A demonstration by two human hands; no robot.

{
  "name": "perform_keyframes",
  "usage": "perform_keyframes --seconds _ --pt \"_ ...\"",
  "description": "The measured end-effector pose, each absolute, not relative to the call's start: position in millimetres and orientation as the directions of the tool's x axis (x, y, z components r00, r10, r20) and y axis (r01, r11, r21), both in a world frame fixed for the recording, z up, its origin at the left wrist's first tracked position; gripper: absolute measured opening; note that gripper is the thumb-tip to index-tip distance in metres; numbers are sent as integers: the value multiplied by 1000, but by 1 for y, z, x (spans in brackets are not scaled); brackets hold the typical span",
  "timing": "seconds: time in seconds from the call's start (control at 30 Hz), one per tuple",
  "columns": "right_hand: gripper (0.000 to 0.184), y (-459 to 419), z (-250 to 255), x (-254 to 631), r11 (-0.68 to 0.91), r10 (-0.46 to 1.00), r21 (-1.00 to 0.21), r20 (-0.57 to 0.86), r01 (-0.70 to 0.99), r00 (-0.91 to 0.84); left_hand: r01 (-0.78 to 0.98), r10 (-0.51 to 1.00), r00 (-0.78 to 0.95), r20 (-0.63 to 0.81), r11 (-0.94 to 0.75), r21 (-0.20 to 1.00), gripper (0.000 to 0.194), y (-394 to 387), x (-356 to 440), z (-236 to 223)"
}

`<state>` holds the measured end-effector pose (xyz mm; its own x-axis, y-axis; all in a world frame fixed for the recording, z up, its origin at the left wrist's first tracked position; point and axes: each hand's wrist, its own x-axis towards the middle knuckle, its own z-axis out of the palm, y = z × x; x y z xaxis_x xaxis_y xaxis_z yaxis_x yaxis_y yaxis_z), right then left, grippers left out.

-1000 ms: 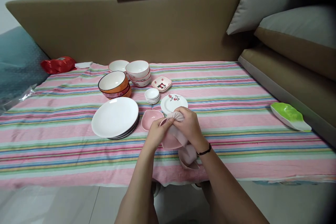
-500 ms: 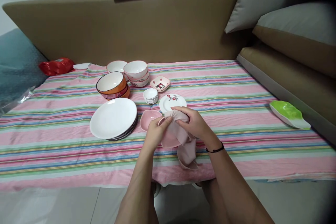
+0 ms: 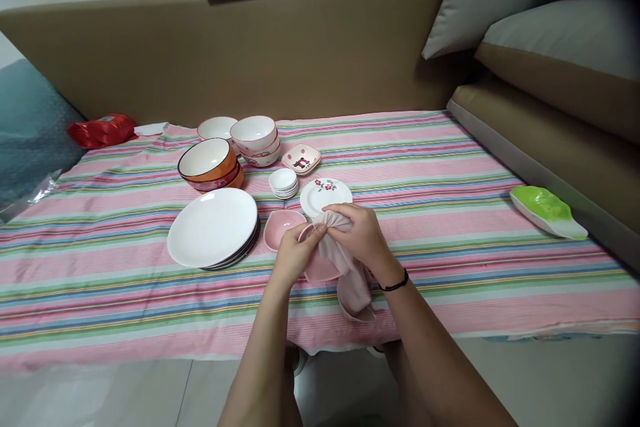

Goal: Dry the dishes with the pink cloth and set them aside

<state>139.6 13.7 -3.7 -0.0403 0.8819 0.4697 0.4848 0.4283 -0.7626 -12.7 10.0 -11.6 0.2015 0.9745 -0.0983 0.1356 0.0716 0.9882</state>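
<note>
My left hand [image 3: 295, 250] is closed on the edge of a pink bowl [image 3: 320, 271], thumb on top. A pale pink cloth [image 3: 345, 260] is gripped in my right hand [image 3: 360, 233], which presses it against the bowl's rim. Cloth and fingers hide much of that bowl. The cloth's loose end hangs down over another pink dish [image 3: 350, 313] near the front edge. Just left and beyond my hands sits a second pink bowl [image 3: 283, 227]. A white plate with red flowers [image 3: 325, 197] lies right behind my fingers.
Left stand a stack of white plates [image 3: 213, 227], orange-rimmed bowls [image 3: 207, 160], white bowls [image 3: 254, 133] and small white dishes [image 3: 283, 180]. A patterned square dish [image 3: 301, 159] is behind. A green leaf-shaped dish [image 3: 547, 210] lies far right by cushions [image 3: 550, 120]. Striped cloth [image 3: 125, 260] covers the surface.
My right hand has shifted slightly, and the cloth is bunched more tightly at the rim. The whole view has moved a little; the other dishes stay in place.
</note>
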Motion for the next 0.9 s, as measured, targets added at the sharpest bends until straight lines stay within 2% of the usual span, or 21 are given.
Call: perform_keyframes --seconds 0.33,0.5,0.63,0.73,0.9 --pt "28 14 -3 140 442 877 -751 477 490 -60 111 979 175 -106 87 990 28 7 -12 -8" --pt "36 16 -2 145 462 881 -752 453 470 -140 62 976 163 -144 136 989 26 7 -13 -8" --pt "41 16 -1 145 447 892 -790 428 419 -146 81 984 143 -108 97 992 24 7 -14 -10" --pt "37 14 1 143 410 909 -831 407 376 -90 94 983 160 -89 74 993 23 7 -13 -7" --pt "19 13 4 140 326 941 -903 338 282 -5 73 967 230 -106 91 993 28 4 -11 3"
